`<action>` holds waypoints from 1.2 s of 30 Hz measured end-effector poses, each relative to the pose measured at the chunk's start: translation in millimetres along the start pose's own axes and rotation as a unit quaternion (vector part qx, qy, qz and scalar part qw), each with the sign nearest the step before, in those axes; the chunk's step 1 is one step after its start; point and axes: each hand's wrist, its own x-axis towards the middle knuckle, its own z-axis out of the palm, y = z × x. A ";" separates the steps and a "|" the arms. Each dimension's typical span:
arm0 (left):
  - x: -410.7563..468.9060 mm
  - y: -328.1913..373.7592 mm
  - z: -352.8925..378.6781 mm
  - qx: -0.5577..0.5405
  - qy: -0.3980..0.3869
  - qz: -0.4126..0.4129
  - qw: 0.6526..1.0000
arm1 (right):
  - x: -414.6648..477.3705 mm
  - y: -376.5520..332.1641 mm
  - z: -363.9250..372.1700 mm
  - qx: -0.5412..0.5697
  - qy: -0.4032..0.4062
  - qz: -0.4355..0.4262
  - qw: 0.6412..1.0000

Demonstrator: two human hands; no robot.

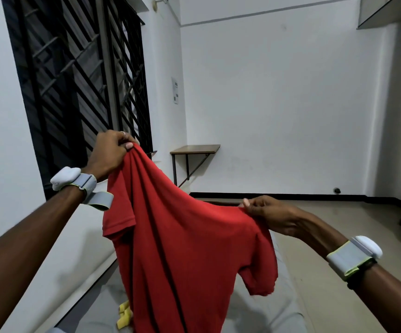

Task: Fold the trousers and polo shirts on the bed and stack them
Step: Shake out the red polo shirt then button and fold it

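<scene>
We hold the red polo shirt (pixel 182 236) up above the bed (pixel 267 316), our left hand (pixel 109 155) clenched on one shoulder, our right hand (pixel 270 216) pinching the other lower; it hangs creased, sleeves drooping.

Both forearms are bare, with no sleeves showing. At left of the frame, the left wrist wears a light grey fabric band (pixel 87 183) with a thin yellow-green edge, a loose strap end hanging below it, and a smooth white rounded pod (pixel 64 176) on top. The left hand (pixel 109 153) has a thin ring (pixel 122 133) on one finger. At lower right, the right wrist carries a matching grey band (pixel 346 259) and white pod (pixel 369 246), with a dark strap beside it.
</scene>
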 end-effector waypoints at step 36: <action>-35.1 24.6 -11.7 0.107 0.163 0.040 0.980 | -35.2 -115.1 -46.5 -0.439 0.592 -0.242 0.631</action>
